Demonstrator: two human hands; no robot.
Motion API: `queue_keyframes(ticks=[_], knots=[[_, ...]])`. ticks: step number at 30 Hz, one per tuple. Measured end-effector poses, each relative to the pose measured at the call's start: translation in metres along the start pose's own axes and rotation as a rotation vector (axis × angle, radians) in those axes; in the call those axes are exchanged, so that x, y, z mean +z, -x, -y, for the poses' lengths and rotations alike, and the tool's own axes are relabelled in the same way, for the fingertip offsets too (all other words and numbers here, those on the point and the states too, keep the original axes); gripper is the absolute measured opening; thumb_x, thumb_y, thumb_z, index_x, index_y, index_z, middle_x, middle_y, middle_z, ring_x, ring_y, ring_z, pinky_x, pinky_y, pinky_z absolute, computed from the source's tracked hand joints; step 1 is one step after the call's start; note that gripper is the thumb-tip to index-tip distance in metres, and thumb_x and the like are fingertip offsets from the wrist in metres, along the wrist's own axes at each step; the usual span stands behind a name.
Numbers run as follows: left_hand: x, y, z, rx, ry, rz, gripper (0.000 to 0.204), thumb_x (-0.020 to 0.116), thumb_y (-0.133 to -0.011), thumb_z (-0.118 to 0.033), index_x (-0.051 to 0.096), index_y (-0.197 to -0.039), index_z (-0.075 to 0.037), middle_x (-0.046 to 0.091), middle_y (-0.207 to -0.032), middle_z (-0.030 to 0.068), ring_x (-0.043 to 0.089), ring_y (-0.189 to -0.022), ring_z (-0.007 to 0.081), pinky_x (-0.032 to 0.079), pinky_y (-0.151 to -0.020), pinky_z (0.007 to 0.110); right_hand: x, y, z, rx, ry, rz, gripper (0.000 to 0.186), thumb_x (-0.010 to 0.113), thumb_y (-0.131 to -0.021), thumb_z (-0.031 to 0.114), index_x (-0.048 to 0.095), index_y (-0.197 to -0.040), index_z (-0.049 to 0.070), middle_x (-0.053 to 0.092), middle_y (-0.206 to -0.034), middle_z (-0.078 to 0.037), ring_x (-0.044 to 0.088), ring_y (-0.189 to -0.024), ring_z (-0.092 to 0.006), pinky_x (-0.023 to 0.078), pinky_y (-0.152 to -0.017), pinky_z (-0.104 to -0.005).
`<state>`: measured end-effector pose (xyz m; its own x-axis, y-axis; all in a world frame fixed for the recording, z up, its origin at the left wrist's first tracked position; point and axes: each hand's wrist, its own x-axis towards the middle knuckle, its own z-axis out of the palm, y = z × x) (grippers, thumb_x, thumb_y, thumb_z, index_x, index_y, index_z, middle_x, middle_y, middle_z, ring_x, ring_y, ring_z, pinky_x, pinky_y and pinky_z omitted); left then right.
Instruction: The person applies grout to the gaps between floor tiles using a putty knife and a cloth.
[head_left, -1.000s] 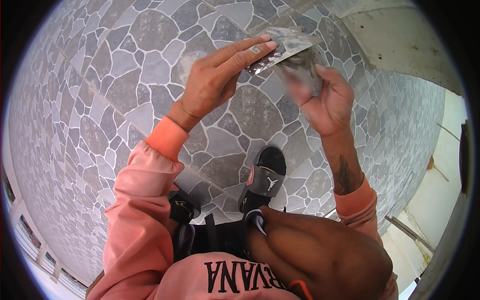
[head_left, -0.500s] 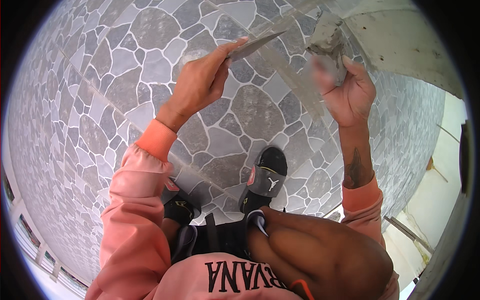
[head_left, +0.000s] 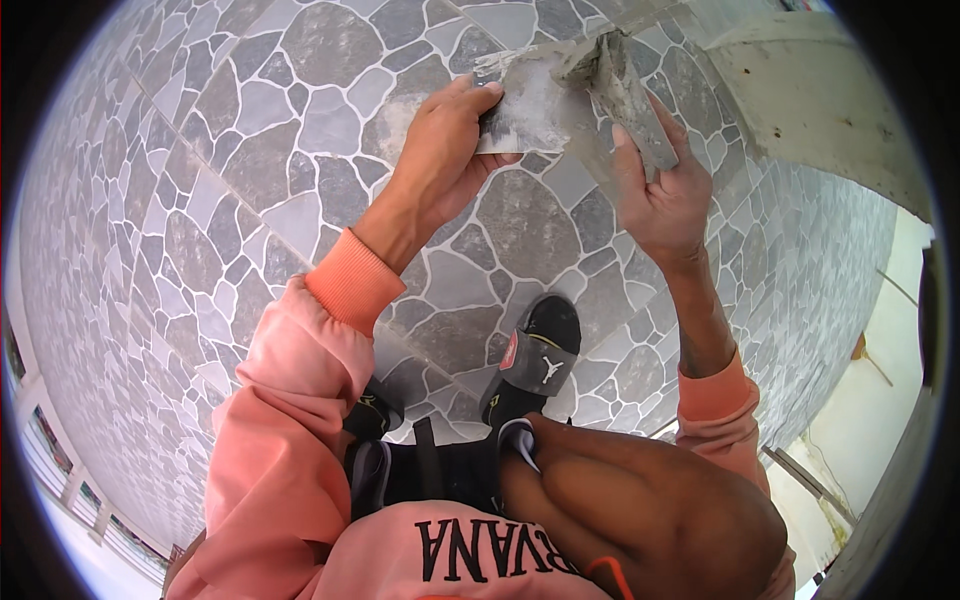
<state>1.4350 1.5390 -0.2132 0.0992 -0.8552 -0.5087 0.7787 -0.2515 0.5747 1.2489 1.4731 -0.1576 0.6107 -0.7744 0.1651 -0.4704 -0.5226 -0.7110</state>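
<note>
My left hand point(head_left: 440, 155) grips a thin flat metal scraper point(head_left: 528, 105) by its near-left edge, thumb on top and fingers underneath. Its smeared face is turned up toward me. In my right hand point(head_left: 668, 205) is a second flat scraper point(head_left: 655, 145), pinched between thumb and fingers and coated with grey paste. A lump of wet grey paste point(head_left: 605, 62) sits at its far end, against the right side of the left scraper. Both tools are held over the stone-patterned tiles point(head_left: 520, 225); their handles, if any, do not show.
A grey streak of paste runs along a tile joint below the scrapers. At the upper right stands a pale, curved-looking slab point(head_left: 820, 95). My foot in a black slide point(head_left: 540, 350) rests on the tiles below my hands. A railing point(head_left: 70, 480) shows at the lower left.
The left scraper has turned from nearly edge-on to face up and moved right. The right scraper has tilted left, bringing its paste against the left one.
</note>
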Motion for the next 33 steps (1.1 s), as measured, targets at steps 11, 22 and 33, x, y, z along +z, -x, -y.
queue_keyframes(ticks=[11, 22, 33], knots=[[0.018, 0.007, 0.015, 0.199, 0.118, 0.050, 0.027, 0.039, -0.100, -0.011, 0.044, -0.126, -0.003, 0.061, -0.108, 0.0071, 0.065, -0.090, 0.0135, 0.058, -0.076, 0.027, -0.005, 0.004, -0.036, -0.378, 0.169, 0.052, 0.067, 0.052, -0.067, -0.014, 0.052, -0.131, 0.005, 0.055, -0.132, -0.016, 0.054, -0.121, -0.0338, 0.047, -0.099, -0.0397], [0.022, 0.005, 0.019, 0.236, 0.162, 0.106, 0.032, 0.038, -0.098, -0.004, 0.040, -0.129, 0.001, 0.060, -0.113, 0.0121, 0.063, -0.097, 0.0160, 0.056, -0.080, 0.030, -0.027, 0.002, -0.056, -0.411, 0.310, 0.103, 0.067, 0.049, -0.065, -0.015, 0.053, -0.129, 0.004, 0.054, -0.132, -0.015, 0.051, -0.123, -0.0342, 0.044, -0.101, -0.0414], [0.014, 0.003, 0.008, 0.240, 0.137, 0.117, 0.036, 0.041, -0.097, -0.005, 0.038, -0.132, 0.003, 0.061, -0.112, 0.0121, 0.063, -0.095, 0.0163, 0.054, -0.081, 0.030, -0.041, -0.005, -0.075, -0.511, 0.626, 0.168, 0.059, 0.051, -0.069, -0.014, 0.058, -0.124, 0.005, 0.057, -0.126, -0.012, 0.055, -0.117, -0.0321, 0.046, -0.098, -0.0398]])
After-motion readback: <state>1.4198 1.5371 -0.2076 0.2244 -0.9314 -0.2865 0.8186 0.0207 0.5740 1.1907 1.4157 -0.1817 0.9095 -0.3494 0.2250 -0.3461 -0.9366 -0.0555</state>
